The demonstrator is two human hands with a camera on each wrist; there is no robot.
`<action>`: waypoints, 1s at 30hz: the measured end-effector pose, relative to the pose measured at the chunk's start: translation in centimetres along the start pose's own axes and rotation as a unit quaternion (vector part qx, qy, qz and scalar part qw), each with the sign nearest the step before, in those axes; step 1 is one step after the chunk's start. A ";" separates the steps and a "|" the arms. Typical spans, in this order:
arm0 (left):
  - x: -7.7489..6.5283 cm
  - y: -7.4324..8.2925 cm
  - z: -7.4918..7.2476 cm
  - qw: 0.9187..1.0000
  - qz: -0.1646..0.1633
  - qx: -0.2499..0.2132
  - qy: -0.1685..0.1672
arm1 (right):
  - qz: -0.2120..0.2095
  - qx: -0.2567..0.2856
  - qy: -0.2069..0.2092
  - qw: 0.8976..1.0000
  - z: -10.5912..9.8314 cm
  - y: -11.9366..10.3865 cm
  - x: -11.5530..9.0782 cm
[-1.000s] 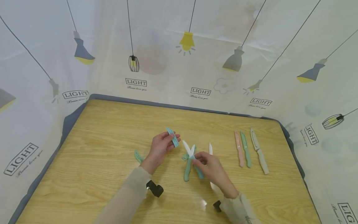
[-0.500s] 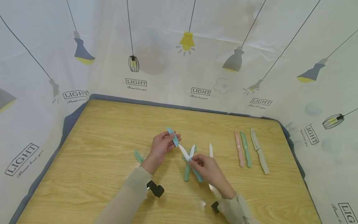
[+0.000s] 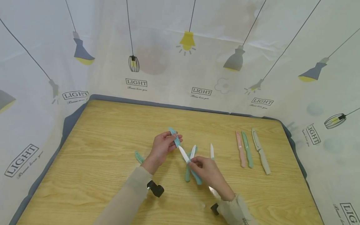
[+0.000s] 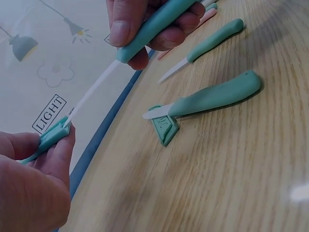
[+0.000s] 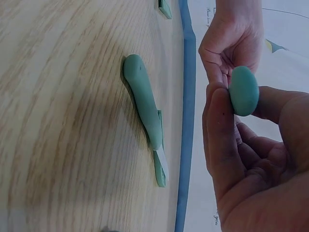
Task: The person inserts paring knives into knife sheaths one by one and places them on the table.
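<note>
In the head view my left hand [image 3: 161,148] grips a light blue knife sheath [image 3: 177,142] between thumb and fingers. My right hand [image 3: 209,170] pinches a light blue paring knife [image 3: 197,178] by the front of its handle. Its white blade points at the sheath, and in the left wrist view the blade tip is right at the sheath's mouth. Below the hands lies a green-handled knife [image 4: 217,96], its bare white blade over a green sheath [image 4: 165,131]. Another green-handled knife [image 4: 215,41] with a bare blade lies beyond it, partly hidden by my right hand in the head view.
To the right on the wooden table [image 3: 112,131] lie a pink knife [image 3: 240,151], a green knife [image 3: 248,153] and a larger cream knife [image 3: 261,153], roughly side by side. A second green sheath [image 3: 138,157] lies by my left wrist. A printed curtain [image 3: 168,68] stands behind the table.
My right hand has shifted slightly left with the blue knife, bringing its blade tip from just beside the sheath to the sheath's mouth. My left hand has barely moved.
</note>
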State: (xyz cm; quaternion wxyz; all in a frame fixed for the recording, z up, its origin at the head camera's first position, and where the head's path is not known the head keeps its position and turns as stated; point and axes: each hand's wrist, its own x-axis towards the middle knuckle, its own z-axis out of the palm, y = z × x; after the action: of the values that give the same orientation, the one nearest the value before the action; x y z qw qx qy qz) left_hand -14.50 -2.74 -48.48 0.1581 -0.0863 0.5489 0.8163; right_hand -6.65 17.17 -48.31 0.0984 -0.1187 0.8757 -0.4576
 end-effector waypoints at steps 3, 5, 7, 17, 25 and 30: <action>0.1 0.0 0.0 1.000 -0.001 0.009 -0.001 | -0.009 -0.003 0.004 1.000 0.1 0.0 0.0; 0.1 0.0 0.1 1.000 0.000 0.014 -0.003 | -0.010 -0.003 0.005 1.000 0.2 -0.1 0.0; 0.2 0.1 0.1 1.000 0.003 0.020 -0.007 | -0.009 -0.002 0.005 1.000 0.2 -0.1 0.0; 0.3 0.1 0.1 0.999 -0.002 0.039 -0.010 | -0.009 0.013 0.003 1.000 0.5 -0.8 0.2; 0.3 0.1 0.0 0.999 -0.005 0.043 -0.008 | -0.003 0.025 0.006 1.000 0.8 -0.9 0.5; 0.1 0.0 0.1 0.999 -0.008 0.040 -0.018 | 0.000 0.030 0.007 1.000 0.9 -1.1 0.5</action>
State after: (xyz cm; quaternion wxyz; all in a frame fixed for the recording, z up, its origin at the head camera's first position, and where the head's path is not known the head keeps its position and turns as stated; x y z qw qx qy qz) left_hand -14.61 -2.59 -48.47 0.1783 -0.0697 0.5771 0.7939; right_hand -6.70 15.73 -47.97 0.0957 -0.1119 0.8622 -0.4846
